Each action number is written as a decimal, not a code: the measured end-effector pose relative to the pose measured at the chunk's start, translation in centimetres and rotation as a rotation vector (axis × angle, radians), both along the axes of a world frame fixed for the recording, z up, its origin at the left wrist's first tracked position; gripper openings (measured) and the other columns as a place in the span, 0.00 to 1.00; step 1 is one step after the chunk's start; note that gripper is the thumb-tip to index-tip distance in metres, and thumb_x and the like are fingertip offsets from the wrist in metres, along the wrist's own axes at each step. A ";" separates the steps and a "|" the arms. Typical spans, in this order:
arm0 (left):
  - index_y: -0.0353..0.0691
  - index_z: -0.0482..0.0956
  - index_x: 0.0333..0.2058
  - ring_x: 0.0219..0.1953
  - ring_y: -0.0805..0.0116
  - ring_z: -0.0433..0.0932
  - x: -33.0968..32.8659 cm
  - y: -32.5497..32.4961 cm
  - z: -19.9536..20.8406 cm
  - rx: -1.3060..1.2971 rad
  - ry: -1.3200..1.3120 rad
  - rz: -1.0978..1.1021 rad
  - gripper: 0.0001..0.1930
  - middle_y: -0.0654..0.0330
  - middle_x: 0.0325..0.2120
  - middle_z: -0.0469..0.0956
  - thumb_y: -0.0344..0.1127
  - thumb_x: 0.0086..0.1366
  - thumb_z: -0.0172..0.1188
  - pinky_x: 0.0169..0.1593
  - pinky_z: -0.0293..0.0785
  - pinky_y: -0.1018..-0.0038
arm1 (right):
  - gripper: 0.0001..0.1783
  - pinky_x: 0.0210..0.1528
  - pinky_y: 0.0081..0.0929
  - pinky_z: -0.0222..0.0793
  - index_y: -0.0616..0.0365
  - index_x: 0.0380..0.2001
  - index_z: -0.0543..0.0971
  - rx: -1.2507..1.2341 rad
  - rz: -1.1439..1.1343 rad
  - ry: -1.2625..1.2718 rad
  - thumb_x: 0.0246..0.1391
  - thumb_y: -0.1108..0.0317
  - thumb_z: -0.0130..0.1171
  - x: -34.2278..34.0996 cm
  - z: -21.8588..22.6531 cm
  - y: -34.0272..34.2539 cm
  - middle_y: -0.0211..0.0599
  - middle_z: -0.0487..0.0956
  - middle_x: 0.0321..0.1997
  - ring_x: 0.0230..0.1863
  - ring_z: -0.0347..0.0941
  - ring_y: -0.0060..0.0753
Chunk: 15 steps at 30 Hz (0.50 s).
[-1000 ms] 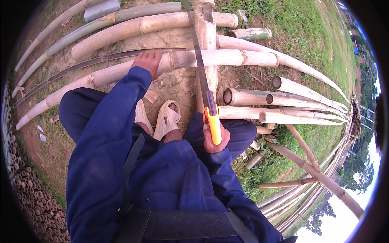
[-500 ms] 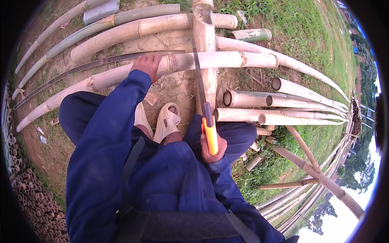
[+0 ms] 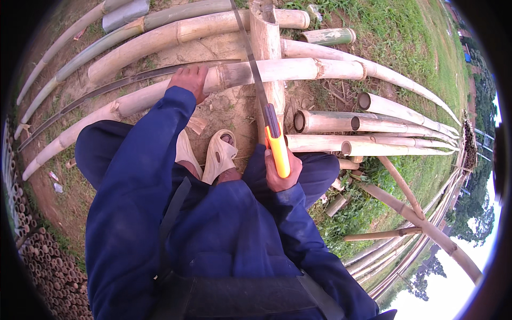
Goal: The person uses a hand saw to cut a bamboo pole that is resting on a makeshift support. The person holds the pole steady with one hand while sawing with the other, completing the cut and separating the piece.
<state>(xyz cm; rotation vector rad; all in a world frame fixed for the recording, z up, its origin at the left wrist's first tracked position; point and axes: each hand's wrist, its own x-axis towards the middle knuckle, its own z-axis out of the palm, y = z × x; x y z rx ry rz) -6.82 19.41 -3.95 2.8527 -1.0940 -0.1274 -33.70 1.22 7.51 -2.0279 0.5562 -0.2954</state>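
A long pale bamboo pole [image 3: 140, 100] lies across in front of me, resting on an upright-lying thick bamboo piece [image 3: 265, 40] with a notch at its far end. My left hand [image 3: 189, 82] is closed over the pole, left of that support, fingers over its far side. My right hand [image 3: 282, 175] grips the orange handle of a hand saw [image 3: 276, 152]. Its long dark blade runs away from me across the pole, just left of the support's middle. Whether the teeth have entered the bamboo cannot be made out.
Several bamboo poles [image 3: 176, 38] lie beyond at the left, with a thin dark strip [image 3: 101, 95] among them. Cut bamboo lengths [image 3: 325, 121] lie at the right. A short green piece [image 3: 329, 36] rests on the grass. Stacked bamboo [image 3: 50, 261] stands at lower left.
My right hand has pushed the saw forward, away from me, so its blade reaches farther past the pole. My left hand keeps its place on the pole. The view has shifted slightly.
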 end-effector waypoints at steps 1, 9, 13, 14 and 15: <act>0.42 0.70 0.53 0.49 0.53 0.80 -0.1 -0.1 0.1 0.012 0.007 0.006 0.37 0.55 0.45 0.78 0.46 0.46 0.78 0.56 0.72 0.60 | 0.05 0.28 0.29 0.72 0.65 0.35 0.80 -0.015 0.013 -0.010 0.55 0.76 0.65 0.9 0.1 -0.1 0.42 0.78 0.22 0.21 0.78 0.36; 0.40 0.69 0.55 0.51 0.49 0.81 -0.2 -0.2 0.0 -0.024 -0.012 -0.019 0.38 0.49 0.46 0.80 0.48 0.49 0.77 0.57 0.72 0.59 | 0.09 0.30 0.29 0.73 0.65 0.40 0.81 -0.001 0.008 -0.072 0.54 0.76 0.65 -2.0 -1.0 0.0 0.42 0.78 0.23 0.22 0.78 0.36; 0.40 0.69 0.54 0.51 0.50 0.81 0.2 -0.2 0.2 -0.004 0.039 -0.018 0.38 0.49 0.46 0.80 0.49 0.49 0.77 0.58 0.72 0.60 | 0.09 0.30 0.30 0.73 0.65 0.39 0.80 0.010 -0.001 -0.113 0.54 0.77 0.65 -2.6 -1.7 0.1 0.42 0.78 0.23 0.22 0.77 0.37; 0.40 0.69 0.54 0.51 0.50 0.81 0.6 -0.3 0.4 -0.003 0.047 -0.025 0.38 0.49 0.46 0.80 0.49 0.49 0.77 0.58 0.72 0.59 | 0.09 0.30 0.30 0.73 0.65 0.39 0.80 0.018 0.002 -0.144 0.54 0.77 0.65 -2.8 -2.1 0.0 0.42 0.78 0.23 0.22 0.77 0.37; 0.40 0.69 0.54 0.51 0.50 0.81 0.7 -0.2 0.4 0.003 0.060 -0.024 0.37 0.49 0.46 0.80 0.49 0.49 0.77 0.58 0.73 0.59 | 0.09 0.30 0.30 0.73 0.65 0.39 0.80 0.015 0.007 -0.125 0.54 0.77 0.65 -2.8 -1.9 0.0 0.42 0.78 0.23 0.22 0.77 0.38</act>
